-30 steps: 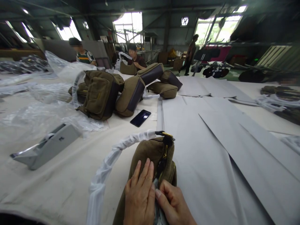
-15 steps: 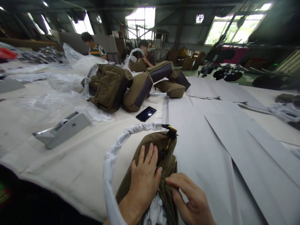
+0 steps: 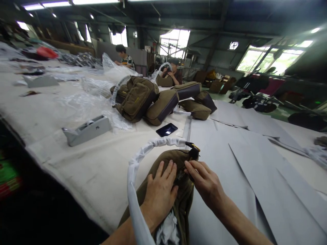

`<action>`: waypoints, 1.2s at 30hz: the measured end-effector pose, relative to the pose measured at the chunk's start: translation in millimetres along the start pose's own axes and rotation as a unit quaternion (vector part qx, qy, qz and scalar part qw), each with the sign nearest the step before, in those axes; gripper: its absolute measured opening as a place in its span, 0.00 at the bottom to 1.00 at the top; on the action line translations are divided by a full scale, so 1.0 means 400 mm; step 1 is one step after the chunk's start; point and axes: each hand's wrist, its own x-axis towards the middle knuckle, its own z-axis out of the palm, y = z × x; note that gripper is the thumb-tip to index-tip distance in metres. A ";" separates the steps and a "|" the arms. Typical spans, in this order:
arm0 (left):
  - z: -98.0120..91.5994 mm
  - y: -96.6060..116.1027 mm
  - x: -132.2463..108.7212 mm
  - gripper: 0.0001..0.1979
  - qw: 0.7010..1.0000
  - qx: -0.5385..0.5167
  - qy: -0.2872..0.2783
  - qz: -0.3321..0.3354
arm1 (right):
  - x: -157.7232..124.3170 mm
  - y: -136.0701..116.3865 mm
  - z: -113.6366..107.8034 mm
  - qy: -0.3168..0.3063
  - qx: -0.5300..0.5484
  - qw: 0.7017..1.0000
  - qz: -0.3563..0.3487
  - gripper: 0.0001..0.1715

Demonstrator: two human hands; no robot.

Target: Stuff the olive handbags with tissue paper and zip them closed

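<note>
The olive canvas bag [image 3: 170, 157] lies on the bench [image 3: 89, 170] at our 6 o'clock, its far end pointing to 12 o'clock. Our left hand [image 3: 159, 192] is spread flat and open on the bag's upper face, fingers fanned, pressing down and gripping nothing. Our right hand [image 3: 204, 182] comes in from 4 o'clock with its fingers curled onto the zip [image 3: 182, 175], just below the brass ring [image 3: 195, 148]; the thumb is hidden, so we cannot tell whether it pinches anything. The wrapped handle [image 3: 150, 145] arches from that ring round to 9 o'clock and back toward us. White paper stuffing [image 3: 167, 231] shows in the opening near our wrists. We judge the bag soft and light (the cloth dents under the palm), so it would sag if lifted by one corner. The firmest holds look to be the ring end or the handle, though its wrap may be slippery. A phone [image 3: 167, 129] lies just beyond at 12 o'clock, a tape dispenser [image 3: 87, 131] at 10 o'clock, a pile of bags [image 3: 143, 98] at 11, and grey paper sheets [image 3: 242, 163] at 2 o'clock.
</note>
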 end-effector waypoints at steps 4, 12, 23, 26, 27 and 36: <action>-0.009 -0.001 0.004 0.30 1.000 -0.010 -0.008 -0.002 | -0.025 -0.013 0.033 0.055 -0.016 0.996 0.066 0.28; -0.009 -0.005 0.005 0.31 0.999 -0.038 -0.036 -0.016 | -0.017 -0.046 0.049 0.060 -0.062 0.991 0.106 0.10; 0.014 0.001 0.009 0.32 0.997 -0.073 -0.025 -0.027 | -0.032 -0.095 0.068 -0.010 0.051 0.984 0.169 0.06; 0.019 0.002 0.007 0.31 0.998 -0.062 -0.023 -0.019 | -0.054 -0.118 0.101 0.077 -0.007 0.985 0.155 0.06; 0.019 0.001 0.007 0.30 0.998 -0.055 -0.026 -0.016 | -0.060 -0.127 0.111 0.108 -0.020 0.982 0.154 0.09; 0.005 -0.007 0.001 0.35 0.997 -0.064 -0.048 -0.001 | -0.028 -0.127 0.076 0.068 0.090 0.962 0.247 0.05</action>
